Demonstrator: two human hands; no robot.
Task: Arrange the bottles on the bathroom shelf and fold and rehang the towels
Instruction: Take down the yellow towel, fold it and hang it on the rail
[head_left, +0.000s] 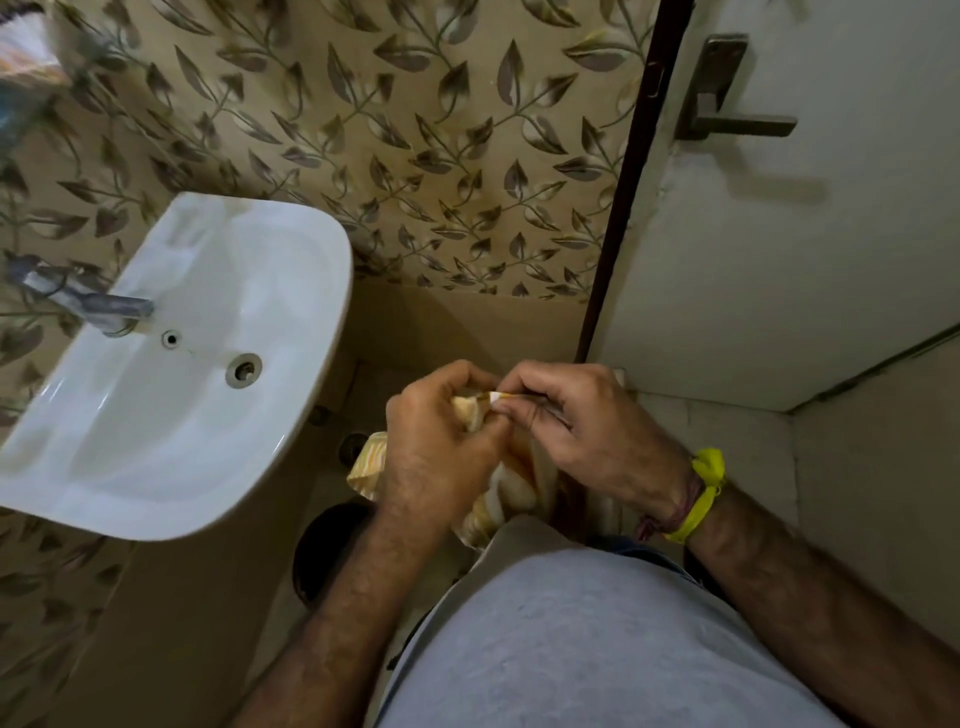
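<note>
Towel (491, 483), striped orange and cream, bunched between both hands in front of the body, just right of the sink (291, 291) and well below the top-left corner where something blurred, maybe a shelf, can just be made out. Left hand (436, 447) closed around a gathered wad of cloth, fingers curled in. Right hand (587, 441) pinching a small white-edged corner between thumb and forefinger, other fingers tucked. Both grips tight on the fabric, hands almost touching at the corner. Yellow band (701, 493) on the right wrist.

Step in hand, by the look of it: finding the corners to open the towel out before folding. Best done by keeping the pinched corner fixed, sliding the left hand along the hem to the next corner rather than grabbing blindly, then drawing the hands apart so the cloth hangs flat and square. Worth lifting it clear of the floor and the dark round object (332, 551) below, whose nature cannot be told. Edges matched before each fold, not after.

Containers: only the sink basin, white, wall-mounted, with a tap (93, 304) at its left rim. Nothing in it; drain (243, 370) open and uncovered. No bottles clearly seen.
</note>
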